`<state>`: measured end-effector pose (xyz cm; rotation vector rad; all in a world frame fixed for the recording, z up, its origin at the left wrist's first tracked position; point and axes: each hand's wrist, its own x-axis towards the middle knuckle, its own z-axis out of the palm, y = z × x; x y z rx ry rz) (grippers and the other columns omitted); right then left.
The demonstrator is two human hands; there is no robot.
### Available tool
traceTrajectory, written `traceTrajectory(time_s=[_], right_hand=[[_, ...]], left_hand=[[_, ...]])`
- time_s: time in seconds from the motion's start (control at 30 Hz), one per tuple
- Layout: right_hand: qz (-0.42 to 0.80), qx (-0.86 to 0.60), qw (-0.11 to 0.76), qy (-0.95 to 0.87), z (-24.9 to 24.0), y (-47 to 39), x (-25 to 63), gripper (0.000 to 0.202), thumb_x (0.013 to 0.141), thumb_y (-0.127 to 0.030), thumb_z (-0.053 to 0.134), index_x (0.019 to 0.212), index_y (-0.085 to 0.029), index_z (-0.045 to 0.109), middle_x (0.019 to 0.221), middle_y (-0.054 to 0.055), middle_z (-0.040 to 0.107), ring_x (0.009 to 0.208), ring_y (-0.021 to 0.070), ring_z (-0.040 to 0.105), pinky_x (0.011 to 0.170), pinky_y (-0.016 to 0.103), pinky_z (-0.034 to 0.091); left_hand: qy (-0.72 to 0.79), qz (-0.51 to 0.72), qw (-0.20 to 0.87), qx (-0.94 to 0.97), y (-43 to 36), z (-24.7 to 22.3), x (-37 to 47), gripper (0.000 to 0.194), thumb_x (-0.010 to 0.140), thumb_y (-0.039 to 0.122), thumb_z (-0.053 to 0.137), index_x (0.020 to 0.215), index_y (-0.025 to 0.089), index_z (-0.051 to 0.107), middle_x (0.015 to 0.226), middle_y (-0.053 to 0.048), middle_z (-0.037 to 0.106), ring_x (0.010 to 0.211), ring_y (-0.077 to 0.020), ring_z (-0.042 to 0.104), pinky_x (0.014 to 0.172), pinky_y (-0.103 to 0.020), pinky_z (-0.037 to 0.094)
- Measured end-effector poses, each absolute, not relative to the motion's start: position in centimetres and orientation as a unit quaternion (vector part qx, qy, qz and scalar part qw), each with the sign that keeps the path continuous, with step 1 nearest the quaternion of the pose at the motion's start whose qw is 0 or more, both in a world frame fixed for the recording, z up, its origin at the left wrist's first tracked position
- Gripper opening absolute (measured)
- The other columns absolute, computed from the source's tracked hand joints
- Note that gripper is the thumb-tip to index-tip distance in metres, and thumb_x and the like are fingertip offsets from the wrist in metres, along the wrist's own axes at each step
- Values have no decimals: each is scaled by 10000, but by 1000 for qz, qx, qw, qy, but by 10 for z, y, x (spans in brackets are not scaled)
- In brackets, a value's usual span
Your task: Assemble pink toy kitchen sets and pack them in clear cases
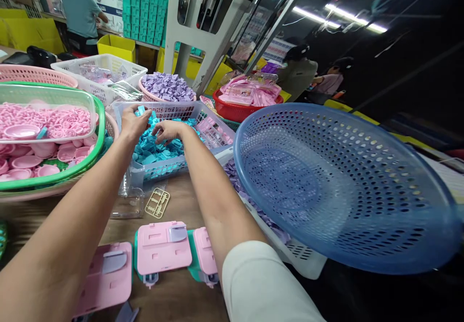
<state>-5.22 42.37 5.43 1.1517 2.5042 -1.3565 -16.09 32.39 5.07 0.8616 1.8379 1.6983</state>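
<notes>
My left hand (134, 123) is closed over the left side of a clear plastic basket (163, 168), with a small blue plastic piece (140, 111) between thumb and fingers. Loose blue plastic pieces (154, 152) fill much of that basket. Just above them, my right hand (169, 131) hangs with bent fingers apart; nothing shows in it. Nearer to me on the table lie several pink plastic panels (164, 259) on teal parts, with grey-lilac tabs. A cream frame of small moulded parts (157, 203) lies between my forearms, beside clear plastic packaging (126, 205).
A large blue perforated basket (290, 177) leans at the right, over a white basket of purple pieces (281, 227). At the left stands a green-rimmed basket (97, 153) of pink parts. A red basket (232, 112) and a bowl of purple pieces (168, 87) are behind. People work farther back.
</notes>
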Motion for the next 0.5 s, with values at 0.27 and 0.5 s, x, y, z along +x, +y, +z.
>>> traceTrajectory(time_s=[0.27,0.5], right_hand=[[-587,365,-264,673,76,436,-50,185,817,-57,722,885,-167,589,882,-14,662,791,92,659,774,243,626],[-619,303,-181,702,94,426,-47,108,946,-201,657,860,-154,612,847,6,684,750,101,655,700,216,604]], left_hand=[[681,554,314,361,323,51,-156,451,746,73,664,1189,154,647,873,-45,694,661,-151,685,681,-275,567],[693,520,223,447,325,43,-161,335,745,206,740,1076,164,743,995,-46,733,848,-197,708,811,-271,562]])
